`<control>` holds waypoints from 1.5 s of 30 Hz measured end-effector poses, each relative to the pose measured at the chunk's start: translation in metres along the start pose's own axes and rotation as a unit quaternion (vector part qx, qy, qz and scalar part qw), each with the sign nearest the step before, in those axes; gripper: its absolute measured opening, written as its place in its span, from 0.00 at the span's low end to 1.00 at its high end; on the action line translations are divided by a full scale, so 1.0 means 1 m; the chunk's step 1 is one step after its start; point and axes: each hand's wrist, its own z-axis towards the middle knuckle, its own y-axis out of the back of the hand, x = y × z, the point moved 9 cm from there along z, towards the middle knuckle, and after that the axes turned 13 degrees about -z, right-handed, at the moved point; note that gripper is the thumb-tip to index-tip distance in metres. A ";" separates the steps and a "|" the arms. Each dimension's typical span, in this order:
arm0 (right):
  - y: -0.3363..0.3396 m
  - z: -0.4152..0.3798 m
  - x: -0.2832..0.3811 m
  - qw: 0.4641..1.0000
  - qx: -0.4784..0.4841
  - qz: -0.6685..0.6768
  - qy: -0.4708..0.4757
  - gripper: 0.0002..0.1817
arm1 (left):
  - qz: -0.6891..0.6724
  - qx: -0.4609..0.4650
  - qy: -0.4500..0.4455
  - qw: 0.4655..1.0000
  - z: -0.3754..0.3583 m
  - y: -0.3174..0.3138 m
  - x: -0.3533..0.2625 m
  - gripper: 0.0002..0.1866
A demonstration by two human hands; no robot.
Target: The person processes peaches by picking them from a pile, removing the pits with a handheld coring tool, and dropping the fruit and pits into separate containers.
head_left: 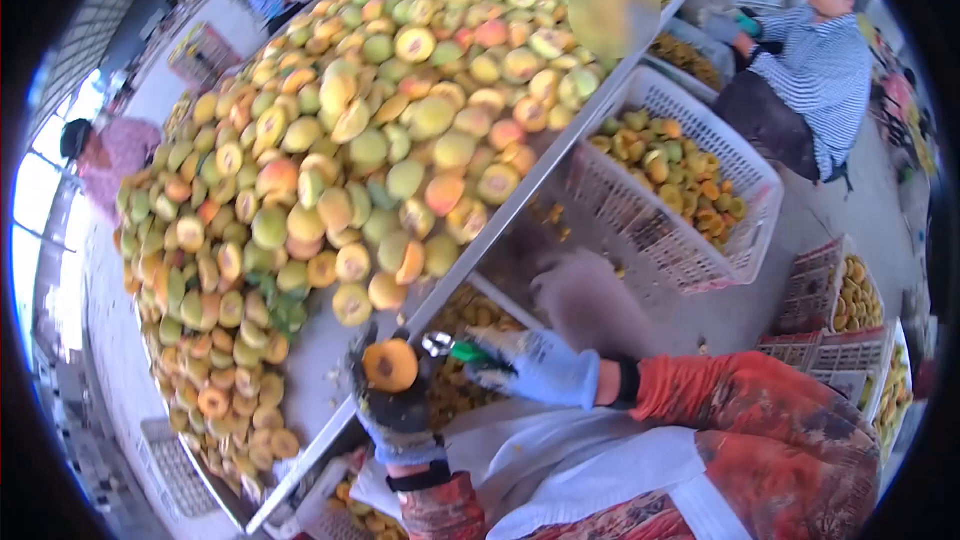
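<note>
My left hand (398, 418), in a dark, soiled glove, grips a halved apricot (390, 366) with its cut orange face turned up. A dark spot shows at the middle of that face. Just to the right, my right hand (545, 368) in a light blue glove is closed round a green-handled metal tool (466, 351), its shiny tip pointing at the fruit but apart from it. Beyond both hands, a large heap of apricots (400, 160), many of them cut, covers the metal-edged table (335, 430). Below the tool lie more cut pieces (455, 400), partly hidden by my hands.
A white plastic crate (650, 225) of fruit halves stands to the right of the table's rail. Stacked crates (830, 355) are further right. A person in a striped shirt (815, 80) sits at the upper right; two more people are across the heap. A white apron (580, 470) covers my lap.
</note>
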 end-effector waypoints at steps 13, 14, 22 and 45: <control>-0.019 -0.005 0.064 0.948 -0.045 -0.243 0.199 0.27 | -0.160 0.018 0.030 0.987 -0.036 0.029 -0.003 0.17; -0.020 -0.006 0.067 0.948 -0.043 -0.239 0.203 0.27 | -0.159 0.013 0.026 0.987 -0.038 0.034 -0.002 0.17; -0.041 -0.018 0.079 0.892 0.036 -0.352 0.281 0.29 | 0.041 0.023 -0.065 0.997 -0.056 0.036 -0.028 0.12; -0.077 -0.033 0.059 0.962 0.150 -0.105 0.204 0.23 | 0.350 -0.111 -0.208 0.907 -0.079 0.060 -0.051 0.11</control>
